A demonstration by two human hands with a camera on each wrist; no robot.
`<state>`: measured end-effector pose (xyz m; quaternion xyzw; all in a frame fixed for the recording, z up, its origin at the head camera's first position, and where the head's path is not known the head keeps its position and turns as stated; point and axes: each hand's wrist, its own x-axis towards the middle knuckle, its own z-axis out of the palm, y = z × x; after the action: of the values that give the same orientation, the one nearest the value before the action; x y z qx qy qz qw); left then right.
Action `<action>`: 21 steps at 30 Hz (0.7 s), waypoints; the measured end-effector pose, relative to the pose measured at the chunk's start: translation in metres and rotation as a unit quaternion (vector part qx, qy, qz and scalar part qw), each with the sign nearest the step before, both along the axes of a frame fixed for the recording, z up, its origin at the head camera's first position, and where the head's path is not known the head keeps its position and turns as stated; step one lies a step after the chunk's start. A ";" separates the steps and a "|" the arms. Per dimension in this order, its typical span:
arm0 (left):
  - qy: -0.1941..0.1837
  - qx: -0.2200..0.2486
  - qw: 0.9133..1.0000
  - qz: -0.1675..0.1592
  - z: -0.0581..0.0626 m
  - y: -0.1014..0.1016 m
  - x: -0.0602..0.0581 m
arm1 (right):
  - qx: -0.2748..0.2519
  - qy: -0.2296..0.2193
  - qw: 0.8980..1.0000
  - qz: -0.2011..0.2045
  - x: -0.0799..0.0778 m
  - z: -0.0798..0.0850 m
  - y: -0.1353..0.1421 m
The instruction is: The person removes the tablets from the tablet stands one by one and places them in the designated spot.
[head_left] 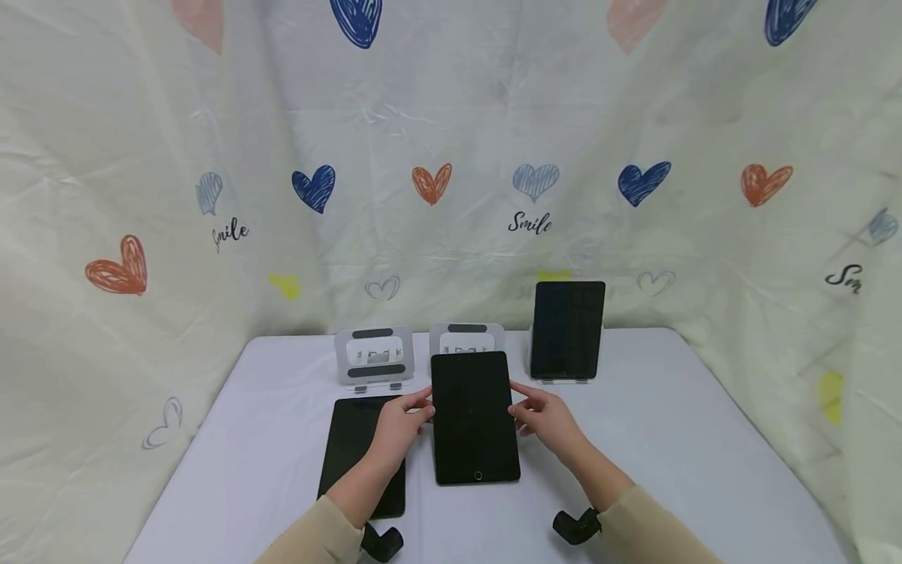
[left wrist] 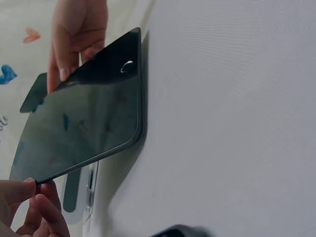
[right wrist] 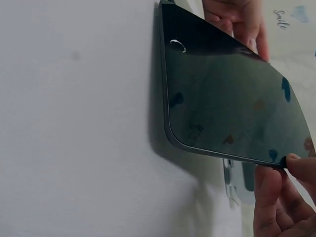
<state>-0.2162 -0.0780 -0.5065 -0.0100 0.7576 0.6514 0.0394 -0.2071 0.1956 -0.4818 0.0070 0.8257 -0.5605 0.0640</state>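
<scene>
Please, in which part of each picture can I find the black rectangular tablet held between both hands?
Head: the black rectangular tablet is below centre, slightly right.
Left wrist: the tablet slants across the left half.
Right wrist: the tablet slants across the right half.
Shared landmark: its round, pale-ringed home button.

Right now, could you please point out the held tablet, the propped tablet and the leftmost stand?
Held tablet (head_left: 476,419): head view, middle of its dark screen.
Propped tablet (head_left: 568,330): head view, middle of its screen.
Leftmost stand (head_left: 377,370): head view, its lower dark strip.
</scene>
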 end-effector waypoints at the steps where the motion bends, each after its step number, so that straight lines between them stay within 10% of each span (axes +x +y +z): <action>1: -0.005 -0.002 1.000 0.003 0.000 0.000 0.001 | 0.003 -0.003 1.000 0.002 0.001 -0.001 0.000; 21: -0.040 -0.045 0.998 -0.014 -0.001 0.001 0.009 | 0.004 -0.053 0.998 0.023 0.005 -0.016 -0.001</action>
<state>-0.2068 -0.0770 -0.5078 -0.0271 0.7839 0.6153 0.0785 -0.2018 0.1944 -0.4980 0.0173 0.8235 -0.5541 0.1204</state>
